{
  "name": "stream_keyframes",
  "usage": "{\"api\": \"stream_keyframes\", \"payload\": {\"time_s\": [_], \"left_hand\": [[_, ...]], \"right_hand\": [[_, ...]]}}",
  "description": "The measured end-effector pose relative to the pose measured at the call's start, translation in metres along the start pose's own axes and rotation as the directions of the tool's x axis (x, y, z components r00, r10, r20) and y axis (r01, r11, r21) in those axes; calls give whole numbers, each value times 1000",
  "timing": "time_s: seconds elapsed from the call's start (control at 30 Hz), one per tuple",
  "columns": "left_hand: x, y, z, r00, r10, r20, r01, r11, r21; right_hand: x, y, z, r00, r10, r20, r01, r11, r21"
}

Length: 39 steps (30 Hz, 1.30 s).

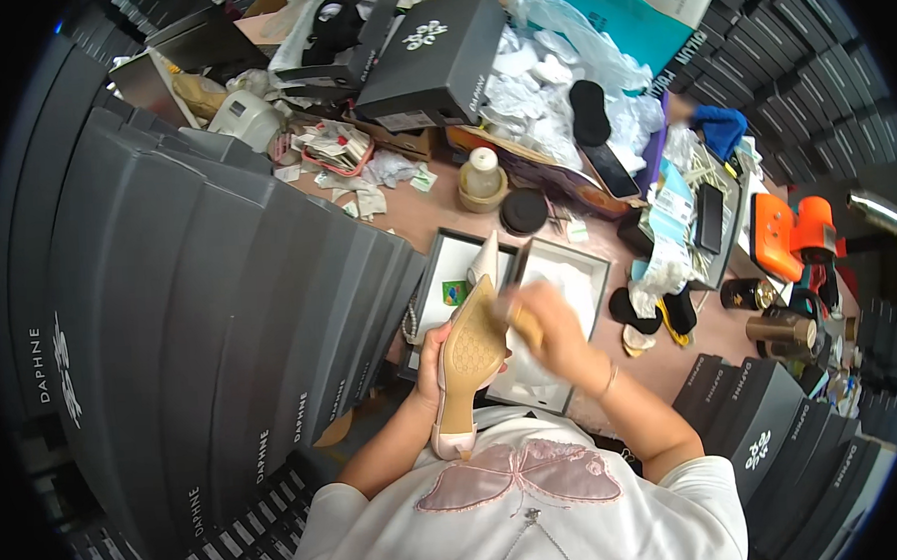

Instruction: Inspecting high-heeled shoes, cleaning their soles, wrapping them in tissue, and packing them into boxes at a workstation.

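Note:
My left hand (430, 364) is closed around a pale pink pointed heeled shoe (471, 347), turned so its tan sole faces up, toe away from me. Close to the right of the toe is my right hand (556, 330), blurred by motion, its fingers curled around a small tan thing (524, 325) whose kind I cannot make out. Beyond the held shoe's toe shows another pale pointed shoe (485, 255). Beneath both hands lies an open shoe box (600, 273) with white paper inside, and its dark-rimmed lid (431, 281) adjoins it on the left.
Tall stacks of dark grey shoe boxes (240, 319) wall in the left; more boxes (755, 417) stand at right. Farther back are a bottle in a cup (482, 178), a round black lid (524, 212), a container of crumpled white paper (531, 96) and an orange tape dispenser (775, 236).

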<state>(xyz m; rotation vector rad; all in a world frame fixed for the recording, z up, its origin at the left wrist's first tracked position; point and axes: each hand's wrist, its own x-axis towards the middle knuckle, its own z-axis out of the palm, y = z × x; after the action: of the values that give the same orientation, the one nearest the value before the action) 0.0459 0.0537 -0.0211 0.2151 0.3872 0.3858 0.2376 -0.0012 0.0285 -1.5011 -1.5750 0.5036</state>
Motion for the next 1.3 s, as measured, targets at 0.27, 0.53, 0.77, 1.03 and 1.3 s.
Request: {"api": "stream_keyframes", "payload": {"time_s": [0.27, 0.53, 0.77, 1.03, 1.3], "left_hand": [[-3, -40, 28, 974, -223, 38, 219, 972, 87], [-2, -56, 28, 966, -256, 45, 252, 964, 89], [-13, -50, 24, 971, -239, 7, 230, 941, 247], [-15, -52, 44, 995, -91, -33, 96, 970, 225], [-9, -39, 47, 990, -131, -41, 138, 951, 278]], "right_hand": [[-84, -23, -13, 1000, -7, -7, 5, 963, -271], [-88, -42, -22, 998, 54, -27, -60, 931, -360], [-84, -53, -10, 998, -58, -19, 44, 907, -419], [-47, -47, -14, 1000, 18, 1, -15, 891, -453], [-43, -50, -15, 999, 45, -30, -54, 892, -449]]}}
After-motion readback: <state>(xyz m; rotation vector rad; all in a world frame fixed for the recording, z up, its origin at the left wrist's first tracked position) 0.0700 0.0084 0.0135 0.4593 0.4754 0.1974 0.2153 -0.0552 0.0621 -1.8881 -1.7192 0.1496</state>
